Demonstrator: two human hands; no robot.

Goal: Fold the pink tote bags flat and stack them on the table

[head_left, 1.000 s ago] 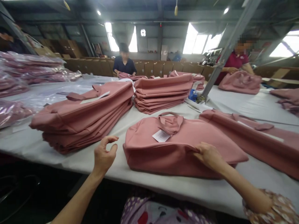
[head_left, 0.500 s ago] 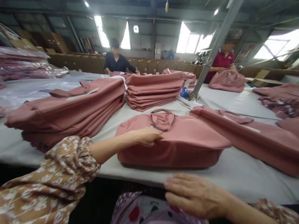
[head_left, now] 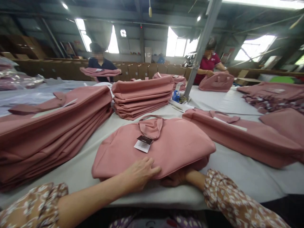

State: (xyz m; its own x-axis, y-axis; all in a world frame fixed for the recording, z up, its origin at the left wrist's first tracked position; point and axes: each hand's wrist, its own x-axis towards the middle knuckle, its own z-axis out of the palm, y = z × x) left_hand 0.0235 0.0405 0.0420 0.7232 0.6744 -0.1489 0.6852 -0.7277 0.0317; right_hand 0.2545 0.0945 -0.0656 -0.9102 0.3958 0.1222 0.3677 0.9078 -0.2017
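Observation:
A pink handbag (head_left: 180,142) lies tilted on the table in front of me, its two handles (head_left: 152,126) at the far side. A black-and-white hang tag (head_left: 143,144) rests on its face. My left hand (head_left: 140,172) is on the near edge of the bag, its bent fingers on the front panel and its thumb side hidden. Under the raised lower edge, to the right, is my right hand (head_left: 175,178). Shadow and the bag hide most of its fingers, so its grip cannot be made out.
Stacks of flat pink bags stand at left (head_left: 59,126) and behind (head_left: 142,95). Another pink bag (head_left: 242,136) lies at right. A metal post (head_left: 198,53) rises beside a blue tape dispenser (head_left: 176,95). Two people (head_left: 101,63) across the table handle pink bags.
The bag has tipped so its face lies toward me, and the hang tag has come into view. My right hand has moved from the table's front edge to underneath the bag.

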